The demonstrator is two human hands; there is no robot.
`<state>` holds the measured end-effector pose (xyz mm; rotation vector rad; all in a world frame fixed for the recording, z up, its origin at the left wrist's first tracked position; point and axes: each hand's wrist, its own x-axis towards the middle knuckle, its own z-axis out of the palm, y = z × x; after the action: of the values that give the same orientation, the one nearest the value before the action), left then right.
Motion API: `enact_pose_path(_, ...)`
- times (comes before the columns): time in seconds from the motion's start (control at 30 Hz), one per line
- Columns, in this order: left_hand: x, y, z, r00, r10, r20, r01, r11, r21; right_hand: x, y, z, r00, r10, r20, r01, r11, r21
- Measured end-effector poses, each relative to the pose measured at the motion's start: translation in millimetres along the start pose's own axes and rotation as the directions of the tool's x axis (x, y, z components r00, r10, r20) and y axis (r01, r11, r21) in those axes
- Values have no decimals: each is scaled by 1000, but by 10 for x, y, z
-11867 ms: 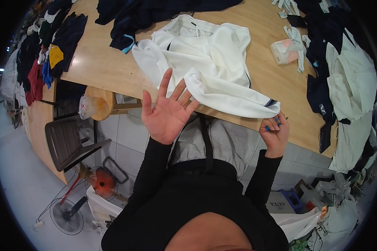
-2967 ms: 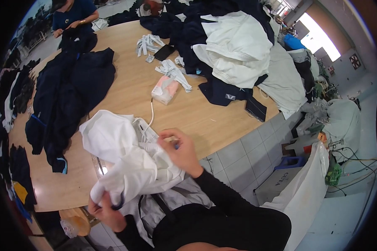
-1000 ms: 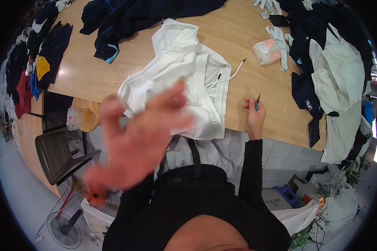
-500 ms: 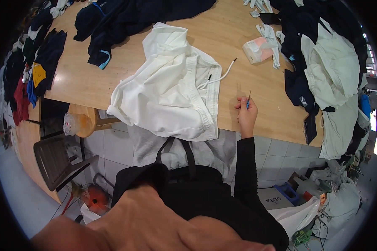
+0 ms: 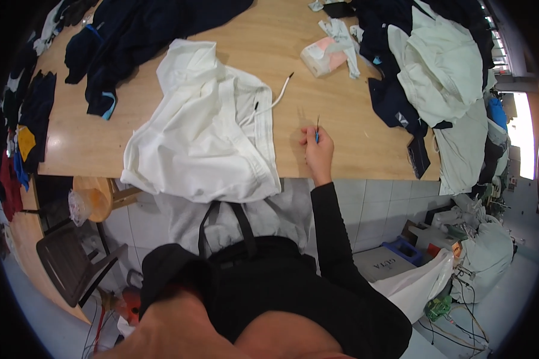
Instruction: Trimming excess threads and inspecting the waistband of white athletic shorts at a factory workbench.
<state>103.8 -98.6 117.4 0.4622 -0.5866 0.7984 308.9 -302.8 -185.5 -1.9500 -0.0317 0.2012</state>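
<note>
My right hand (image 5: 321, 154) is closed around a slim blue-handled tool (image 5: 317, 136) with a thin metal point, held upright over the table's near edge. The tool's exact kind is too small to make out. To its left lies a white garment (image 5: 191, 137) with a gathered waistband, rumpled and partly overhanging the near edge. A white drawstring (image 5: 284, 88) with dark tips comes out of the waistband and stretches over the wood. My right hand is apart from the garment. My left hand does not show; only a black sleeve (image 5: 173, 269) appears on that side.
Navy garments (image 5: 144, 54) lie at the far left of the wooden table (image 5: 269, 30). A pink-and-white packet (image 5: 324, 57) with white scraps sits at the far right, beside piled pale and navy clothes (image 5: 443, 66). A stool (image 5: 102, 200) and a dark chair (image 5: 72, 263) stand lower left.
The view has turned, so the table and its things sit further left in the picture. My right hand still grips the blue tool, and the white garment looks unchanged.
</note>
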Motion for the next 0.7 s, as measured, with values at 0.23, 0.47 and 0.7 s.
enact_pose_path(0.23, 46, -4, 68, 998, 64, 27, -62, 997, -56, -9, -31, 12, 1000, 11, 7, -11, 999, 32)
enact_pose_path(0.47, 121, 61, 132, 989, 133, 67, -128, 989, -74, -12, -39, 11, 1000, 7, 1, -7, 1000, 16)
enact_pose_path(0.7, 162, 75, 145, 976, 196, 92, -185, 976, -115, -12, -10, 35, 999, -43, -20, 43, 999, 9)
